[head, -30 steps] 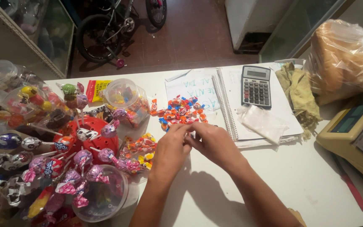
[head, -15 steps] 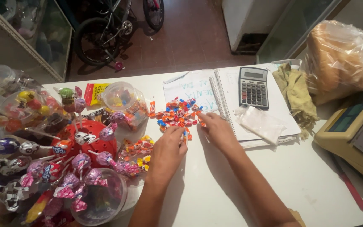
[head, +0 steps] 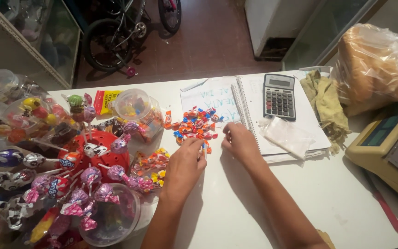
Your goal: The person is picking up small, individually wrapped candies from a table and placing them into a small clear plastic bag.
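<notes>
A loose pile of small wrapped candies (head: 193,123), red, blue and orange, lies on the white counter (head: 236,207) beside a spiral notebook (head: 254,110). My left hand (head: 184,162) reaches in from below, its fingertips pinched on candies at the near edge of the pile. My right hand (head: 239,140) rests palm down just right of the pile, fingers curled toward the candies, against the notebook's edge. Whether it holds a piece is hidden.
A red lollipop stand (head: 98,154) with several wrapped lollipops and clear candy jars (head: 137,110) crowd the left. A calculator (head: 279,96) and clear bag (head: 287,136) lie on the notebook. Cloth (head: 324,102), bagged bread (head: 377,64) and a scale (head: 388,152) stand right.
Both hands moved from the counter's middle up to the candy pile. The right hand drew back slightly from the pile's far side; the left hand advanced to its near edge.
</notes>
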